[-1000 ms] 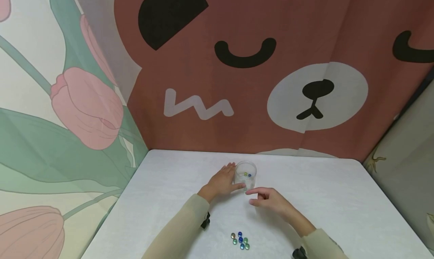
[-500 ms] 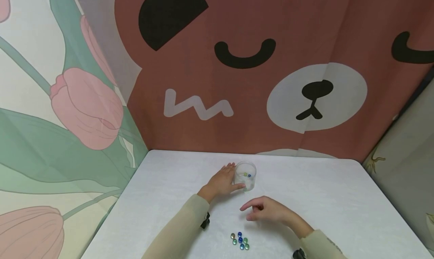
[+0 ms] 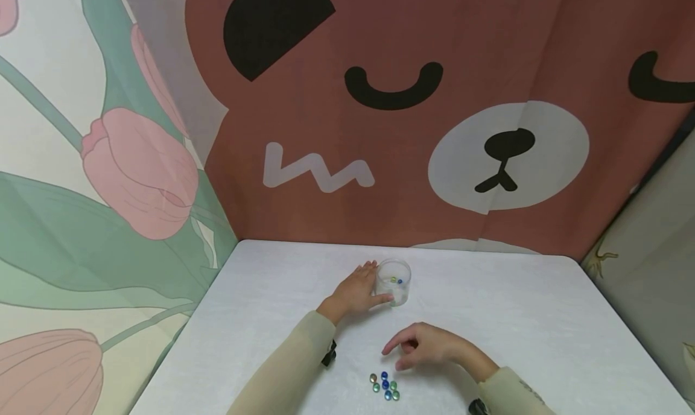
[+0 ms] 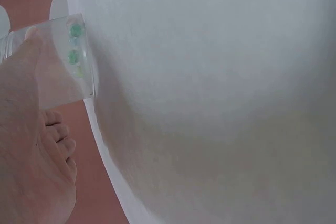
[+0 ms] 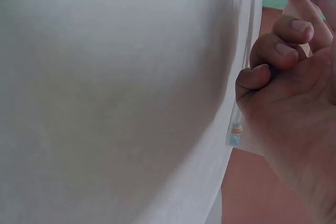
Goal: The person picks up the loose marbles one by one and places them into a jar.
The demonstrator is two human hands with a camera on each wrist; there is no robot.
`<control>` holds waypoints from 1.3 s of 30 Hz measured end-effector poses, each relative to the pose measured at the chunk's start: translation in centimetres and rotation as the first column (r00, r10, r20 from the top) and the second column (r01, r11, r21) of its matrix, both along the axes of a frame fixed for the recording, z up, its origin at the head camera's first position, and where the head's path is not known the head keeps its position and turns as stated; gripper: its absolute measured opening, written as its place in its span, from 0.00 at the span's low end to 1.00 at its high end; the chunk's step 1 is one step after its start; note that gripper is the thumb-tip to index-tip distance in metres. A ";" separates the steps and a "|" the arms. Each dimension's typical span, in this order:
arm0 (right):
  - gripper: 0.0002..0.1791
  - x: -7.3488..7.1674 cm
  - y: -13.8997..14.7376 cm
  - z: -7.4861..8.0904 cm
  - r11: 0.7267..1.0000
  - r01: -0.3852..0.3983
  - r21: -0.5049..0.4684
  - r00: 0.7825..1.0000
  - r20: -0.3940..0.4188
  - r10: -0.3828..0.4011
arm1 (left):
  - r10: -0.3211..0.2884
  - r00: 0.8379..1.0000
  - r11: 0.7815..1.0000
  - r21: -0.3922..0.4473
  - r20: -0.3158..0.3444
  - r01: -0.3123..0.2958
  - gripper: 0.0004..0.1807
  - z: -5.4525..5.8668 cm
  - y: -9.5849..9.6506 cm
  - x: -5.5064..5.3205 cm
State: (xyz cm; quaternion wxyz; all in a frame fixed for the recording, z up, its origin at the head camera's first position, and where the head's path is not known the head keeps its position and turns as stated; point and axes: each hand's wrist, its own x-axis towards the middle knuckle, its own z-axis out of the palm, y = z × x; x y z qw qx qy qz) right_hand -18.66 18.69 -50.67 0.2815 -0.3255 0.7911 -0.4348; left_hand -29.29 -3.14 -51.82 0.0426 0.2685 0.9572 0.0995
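Note:
In the head view my left hand holds a clear cup from its left side, thumb across the front. In the left wrist view the thumb lies along the cup's wall, and green marbles show at its bottom. A few small marbles are visible inside from above. My right hand hovers over the table with index finger and thumb apart, holding nothing. Just below its fingertips lies a loose group of blue, green and amber marbles. The right wrist view shows its other fingers bent inward.
A white cloth covers the table. Behind it hangs a brown curtain with a bear print, and a tulip-patterned curtain is at the left. Dark bands sit at the sleeves.
My right hand has drawn back from beside the cup toward the group of marbles, thumb and index finger spreading further apart. The left hand and the cup have stayed in place.

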 end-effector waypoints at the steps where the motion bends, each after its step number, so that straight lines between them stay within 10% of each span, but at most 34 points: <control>1: 0.15 0.0 0.0 -0.1 1.000 -0.013 0.000 1.000 -0.010 0.013 | 0.000 1.000 1.000 0.001 -0.001 0.000 0.56 0.0 0.0 0.0; 39: 0.17 0.4 -1.1 -0.6 0.993 -0.090 0.072 0.977 -0.187 0.103 | -0.011 1.000 1.000 0.006 -0.024 0.011 0.55 -0.1 0.1 0.0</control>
